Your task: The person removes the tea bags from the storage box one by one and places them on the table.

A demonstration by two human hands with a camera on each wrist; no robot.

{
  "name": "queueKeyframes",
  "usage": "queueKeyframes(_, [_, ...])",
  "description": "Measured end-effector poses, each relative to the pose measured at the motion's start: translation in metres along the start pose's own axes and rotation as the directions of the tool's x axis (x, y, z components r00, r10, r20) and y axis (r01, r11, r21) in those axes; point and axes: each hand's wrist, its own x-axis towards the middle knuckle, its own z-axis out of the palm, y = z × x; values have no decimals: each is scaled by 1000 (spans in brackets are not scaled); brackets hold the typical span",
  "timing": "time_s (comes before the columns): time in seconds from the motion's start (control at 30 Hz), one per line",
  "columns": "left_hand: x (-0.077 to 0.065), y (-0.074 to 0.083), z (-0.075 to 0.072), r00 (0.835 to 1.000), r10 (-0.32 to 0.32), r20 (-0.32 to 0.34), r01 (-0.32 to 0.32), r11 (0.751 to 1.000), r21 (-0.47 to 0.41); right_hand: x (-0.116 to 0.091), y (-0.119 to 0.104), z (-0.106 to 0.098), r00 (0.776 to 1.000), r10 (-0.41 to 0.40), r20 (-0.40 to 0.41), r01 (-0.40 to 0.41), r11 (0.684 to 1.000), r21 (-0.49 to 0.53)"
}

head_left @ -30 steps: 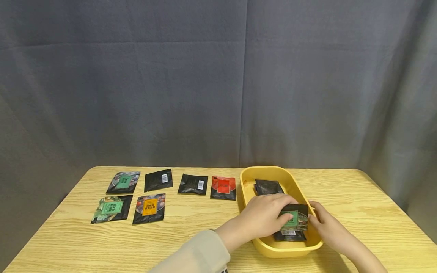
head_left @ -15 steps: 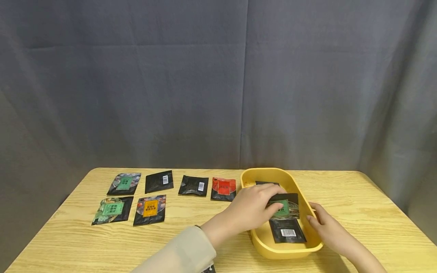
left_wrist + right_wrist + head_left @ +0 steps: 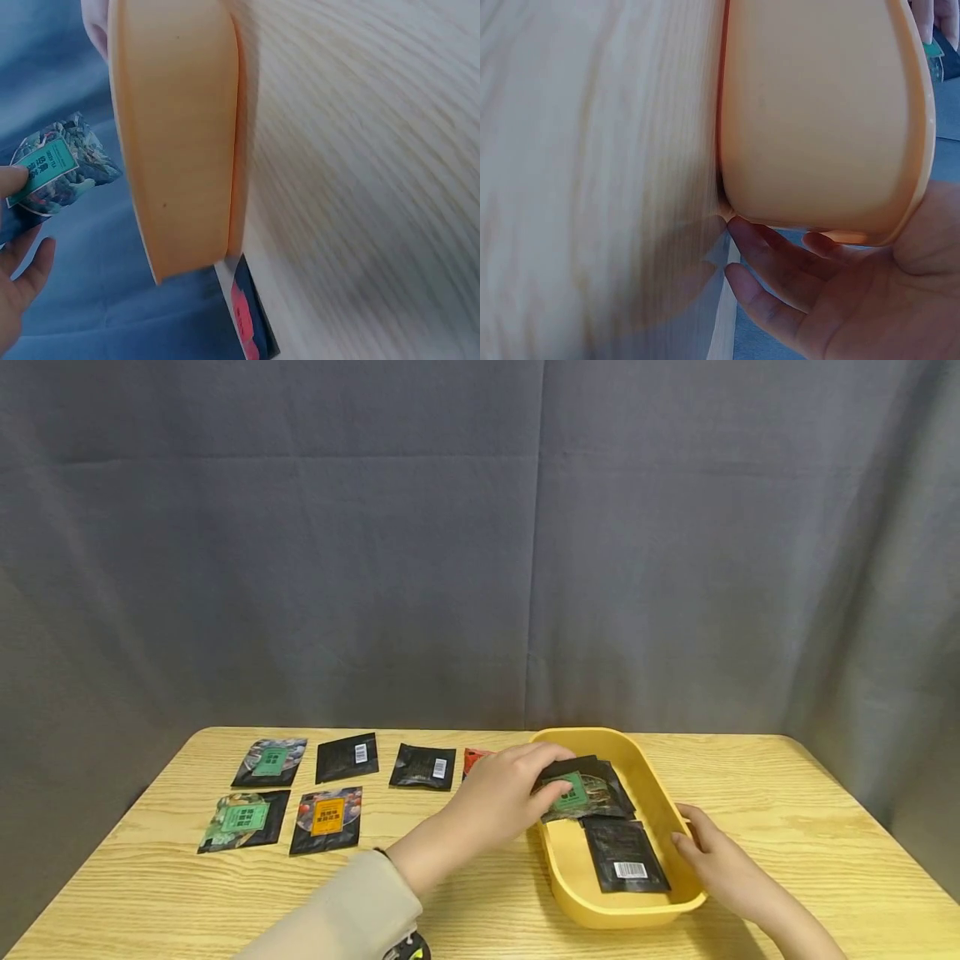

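Note:
My left hand [image 3: 498, 793] pinches a black tea sachet with a green label [image 3: 573, 793] between thumb and fingers. It is over the left rim of a yellow plastic bin [image 3: 570, 885]. The left wrist view shows the printed face of this green tea sachet [image 3: 56, 165], raised above the rim. My right hand [image 3: 720, 864] grips the bin's right wall, thumb at the rim and fingers outside. In the right wrist view, the fingers of the right hand [image 3: 817, 292] lie along the bin's outer side. Inside the bin, a black sachet [image 3: 624, 852] lies barcode up; another is partly hidden behind the held one.
Left of the bin, sachets lie in two rows on the wooden table [image 3: 187, 910]: two barcode-up black ones [image 3: 422, 767], two green-labelled [image 3: 243, 818], an orange-labelled [image 3: 327, 820]. A red one [image 3: 472, 758] is mostly behind my left hand. A grey curtain [image 3: 420, 568] hangs behind.
My left hand has moved left and away from me with the green-labelled sachet, from over the bin's middle to its left rim, uncovering the barcode-up sachet. The right hand stays on the bin.

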Motion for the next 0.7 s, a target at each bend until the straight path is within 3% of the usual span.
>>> queueKeyframes(0.13, [-6,-4,-10,1000,-7,-10,7,1000,-27,-1,-1,0,1000,6,-4,-6,1000,0])
queueKeyframes(0.37, [-19,-13,-26,999,-36,-4,36,999,9,-1,-2,0,1000,16,6,-16,1000,14])
queueKeyframes(0.7, [-37,-34,-34,997,-49,66,46,998,46,0,-2,-1,1000,12,-2,-12,1000,-27])
